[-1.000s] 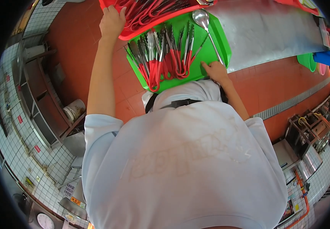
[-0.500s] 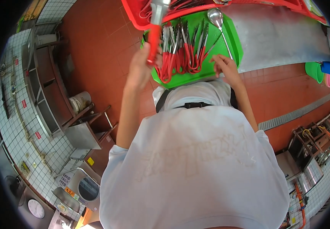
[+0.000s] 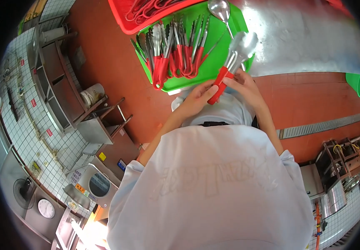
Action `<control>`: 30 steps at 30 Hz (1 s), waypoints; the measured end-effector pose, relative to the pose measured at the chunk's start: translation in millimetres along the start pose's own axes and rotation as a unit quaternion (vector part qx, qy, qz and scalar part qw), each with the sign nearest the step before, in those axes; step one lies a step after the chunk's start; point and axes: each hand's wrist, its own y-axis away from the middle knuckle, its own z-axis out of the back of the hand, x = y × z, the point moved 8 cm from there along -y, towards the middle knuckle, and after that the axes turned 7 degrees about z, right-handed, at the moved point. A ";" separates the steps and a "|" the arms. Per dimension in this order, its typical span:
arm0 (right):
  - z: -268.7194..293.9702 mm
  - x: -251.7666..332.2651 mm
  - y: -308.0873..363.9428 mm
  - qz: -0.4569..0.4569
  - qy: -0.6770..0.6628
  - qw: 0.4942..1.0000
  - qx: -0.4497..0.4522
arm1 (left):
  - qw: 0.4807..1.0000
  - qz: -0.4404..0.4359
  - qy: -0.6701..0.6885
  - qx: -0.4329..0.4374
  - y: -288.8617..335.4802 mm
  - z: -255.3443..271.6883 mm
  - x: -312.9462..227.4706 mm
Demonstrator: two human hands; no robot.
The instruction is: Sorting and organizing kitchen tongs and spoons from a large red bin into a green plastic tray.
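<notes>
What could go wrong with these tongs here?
The silver metal tongs with red handles, held in the left hand and right hand, could knock the long silver metal spoon, whose handle they partly cover in this view. The red-handled tongs crowded on the green angular tray might snag one another when lifted; one handle reaches the tray's rim and might slip off.

Red-orange tiled floor (image 3: 105,54) across upper left and right of center, with a long metal drain grate (image 3: 326,125) at right and a bare-topped steel table (image 3: 305,41) upper right, glare on its surface. Left side: white tiled wall (image 3: 25,129), steel shelving unit (image 3: 65,79), whitish bucket (image 3: 95,93), then a round white clock (image 3: 46,208) and dark fan (image 3: 22,193) lower left, near bright light (image 3: 94,229). Lower right: metal racks (image 3: 346,162), orange pipe (image 3: 318,221), more white tiles (image 3: 342,218).
</notes>
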 end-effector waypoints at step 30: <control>-35.4 25.1 -88.7 -0.016 0.673 0.739 0.033 | 0.921 -0.188 0.065 -0.334 13.0 88.8 13.0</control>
